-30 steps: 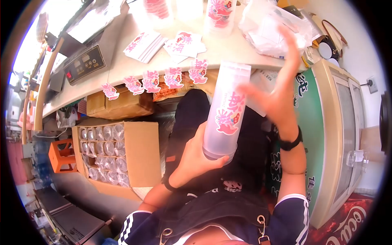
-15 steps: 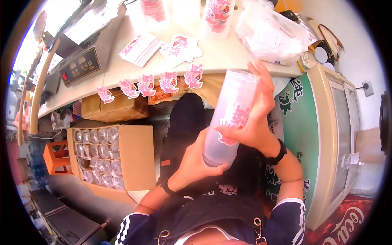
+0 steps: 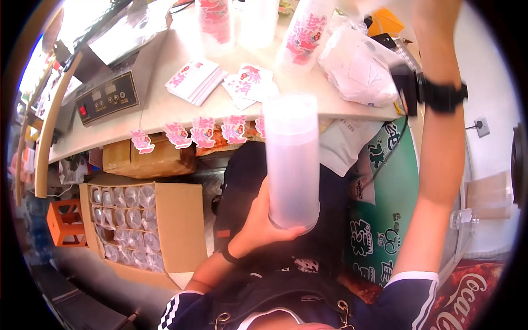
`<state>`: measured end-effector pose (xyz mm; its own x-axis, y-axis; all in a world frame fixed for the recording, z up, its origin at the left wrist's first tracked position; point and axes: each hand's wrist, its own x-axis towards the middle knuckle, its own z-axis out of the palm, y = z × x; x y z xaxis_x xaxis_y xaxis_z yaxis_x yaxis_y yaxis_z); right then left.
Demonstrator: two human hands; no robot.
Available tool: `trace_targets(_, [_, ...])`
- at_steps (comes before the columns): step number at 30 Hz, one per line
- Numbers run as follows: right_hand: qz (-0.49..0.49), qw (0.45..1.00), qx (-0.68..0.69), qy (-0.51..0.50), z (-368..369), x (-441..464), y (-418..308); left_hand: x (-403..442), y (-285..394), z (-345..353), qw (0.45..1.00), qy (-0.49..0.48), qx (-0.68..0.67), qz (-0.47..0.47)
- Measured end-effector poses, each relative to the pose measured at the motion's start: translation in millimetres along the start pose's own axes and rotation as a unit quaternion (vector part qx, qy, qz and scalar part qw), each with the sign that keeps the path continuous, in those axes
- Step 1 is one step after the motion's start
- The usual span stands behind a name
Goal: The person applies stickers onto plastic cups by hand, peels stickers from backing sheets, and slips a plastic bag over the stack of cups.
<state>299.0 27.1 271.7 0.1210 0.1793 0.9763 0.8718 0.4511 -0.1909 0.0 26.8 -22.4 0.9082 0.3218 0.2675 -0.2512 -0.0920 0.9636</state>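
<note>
My left hand is wrapped round the lower part of a translucent plastic cup stack, held upright in front of my lap. No sticker shows on its facing side. My right arm stretches up to the top right, past the counter's edge. The right hand is blurred and partly cut off by the frame, so its fingers and anything in them cannot be made out. Nearby, a tall cup stack with pink stickers leans to the right. Several pink cut-out stickers hang along the counter's front edge.
On the counter lie sticker piles, a sealing machine's control panel and a white plastic bag. More cups stand behind. A carton of wrapped cups is at lower left, an orange stool beyond it.
My right hand has left the held cups and swung up to the top right. The held stack is more upright, its facing side without a sticker. The stickered stack on the counter now leans.
</note>
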Motion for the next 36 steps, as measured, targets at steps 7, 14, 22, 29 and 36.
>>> trace_targets(7, [0.092,0.972,-0.195,-0.094,37.1,-59.3,91.6,-35.2,-13.9,-34.0,0.993,0.115,-0.022,-0.024])
trace_targets(14, [-0.078,0.923,-0.362,-0.110,38.6,-173.2,24.8,-49.5,-15.5,-67.6,0.969,0.227,-0.073,-0.065])
trace_targets(22, [0.055,0.905,-0.332,-0.262,57.3,-265.1,-29.4,-31.9,-6.9,-53.2,0.972,0.201,-0.098,-0.068])
trace_targets(29, [-0.025,0.905,-0.358,-0.228,43.0,-258.7,-62.2,-22.2,4.0,-45.1,0.978,0.185,-0.020,-0.098])
trace_targets(36, [0.139,0.905,-0.177,-0.361,8.8,-178.5,-129.7,-5.9,-0.7,-30.9,0.986,0.138,-0.006,-0.095])
